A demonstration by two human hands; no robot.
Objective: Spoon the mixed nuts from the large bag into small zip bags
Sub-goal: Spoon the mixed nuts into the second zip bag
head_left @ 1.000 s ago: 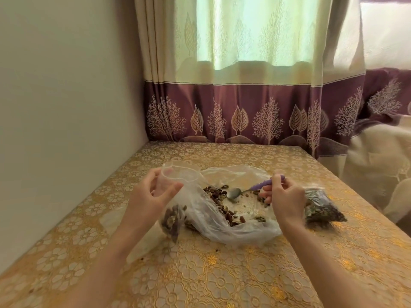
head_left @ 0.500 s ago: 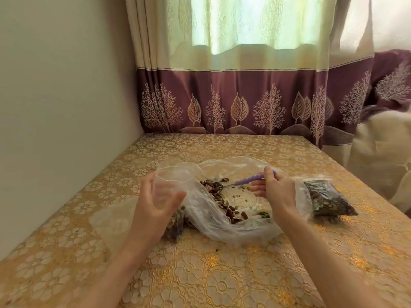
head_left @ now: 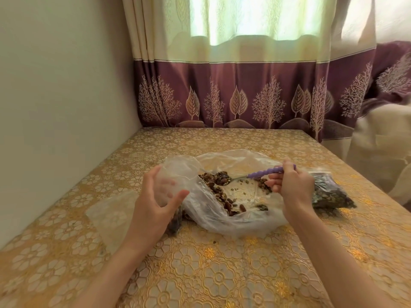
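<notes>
Now left hand (head_left: 153,203) grips small zip bag (head_left: 175,176) upright; right hand (head_left: 291,185) pinches spoon (head_left: 251,175), its bowl loaded with nuts over large bag (head_left: 240,210) between hands.

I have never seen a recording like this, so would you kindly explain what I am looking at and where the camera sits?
There is no machine here: a person wears one camera on the head, looking down at their own two hands. The left hand holds a small zip bag open. The right hand grips a purple-handled spoon, its bowl loaded with nuts inside the large clear bag. These lie on a table with a gold flowered cover. A filled bag lies to the right, and an empty one to the left.
</notes>
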